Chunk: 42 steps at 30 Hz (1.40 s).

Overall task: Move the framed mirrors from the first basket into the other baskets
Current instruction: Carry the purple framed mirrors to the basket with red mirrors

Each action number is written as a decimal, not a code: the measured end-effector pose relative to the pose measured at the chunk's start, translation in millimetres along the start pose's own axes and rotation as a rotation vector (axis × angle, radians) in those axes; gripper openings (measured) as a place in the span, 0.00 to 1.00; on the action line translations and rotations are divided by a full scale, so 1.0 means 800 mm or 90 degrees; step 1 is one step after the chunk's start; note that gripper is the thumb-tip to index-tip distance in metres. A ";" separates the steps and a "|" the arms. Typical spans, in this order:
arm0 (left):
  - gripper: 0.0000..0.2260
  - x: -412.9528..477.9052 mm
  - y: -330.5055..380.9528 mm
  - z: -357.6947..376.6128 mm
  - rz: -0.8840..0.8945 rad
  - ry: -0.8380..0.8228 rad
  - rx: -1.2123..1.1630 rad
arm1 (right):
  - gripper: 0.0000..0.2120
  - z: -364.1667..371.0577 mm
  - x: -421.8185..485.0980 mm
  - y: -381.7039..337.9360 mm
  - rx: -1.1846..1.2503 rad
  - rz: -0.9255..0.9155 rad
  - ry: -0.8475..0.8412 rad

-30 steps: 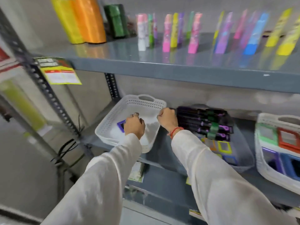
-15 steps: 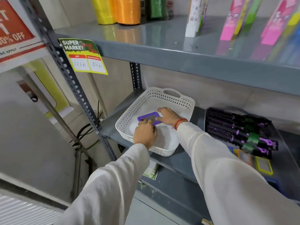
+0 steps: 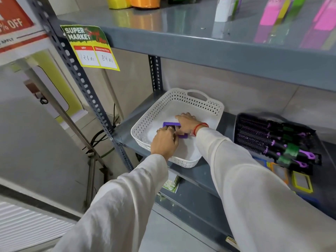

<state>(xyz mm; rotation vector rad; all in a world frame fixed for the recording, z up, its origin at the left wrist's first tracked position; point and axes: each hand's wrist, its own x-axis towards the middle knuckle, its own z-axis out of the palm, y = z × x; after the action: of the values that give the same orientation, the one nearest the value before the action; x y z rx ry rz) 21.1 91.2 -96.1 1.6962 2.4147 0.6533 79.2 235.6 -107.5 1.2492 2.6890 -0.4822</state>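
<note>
A white perforated basket [image 3: 183,99] sits on the lower grey shelf. Inside it lies a purple framed mirror [image 3: 168,124], mostly covered by both hands. My left hand [image 3: 164,141] reaches in from the near rim with its fingers on the mirror's near edge. My right hand [image 3: 187,123], with a red thread at the wrist, rests flat over the mirror's far right part. Whether either hand grips the frame or only presses on it I cannot tell. More framed mirrors, orange [image 3: 279,172] and yellow [image 3: 302,182], lie in a tray at the right.
A stack of black and purple round hairbrushes [image 3: 272,139] lies right of the basket. The upper grey shelf [image 3: 200,44] overhangs the basket and carries coloured bottles. A slotted steel post [image 3: 87,91] with a price tag [image 3: 91,46] stands at the left.
The view swung left and down over the white basket. My right hand moved from the basket's rim into it and onto the purple mirror; my left hand stays on the mirror.
</note>
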 end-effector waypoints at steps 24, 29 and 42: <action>0.17 -0.041 0.296 0.034 0.237 -0.055 -0.108 | 0.15 -0.101 -0.344 0.221 0.408 0.417 0.549; 0.17 -0.093 0.391 0.087 0.324 -0.111 -0.173 | 0.13 -0.075 -0.463 0.293 0.457 0.567 0.650; 0.18 -0.163 0.500 0.185 0.287 -0.279 -0.251 | 0.14 0.024 -0.550 0.359 0.523 0.762 0.612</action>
<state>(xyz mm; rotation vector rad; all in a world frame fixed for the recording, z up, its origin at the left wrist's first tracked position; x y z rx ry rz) 465.4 124.2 -84.2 1.9578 1.5117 0.6627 582.8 85.9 -79.0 3.5805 1.4176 -0.9251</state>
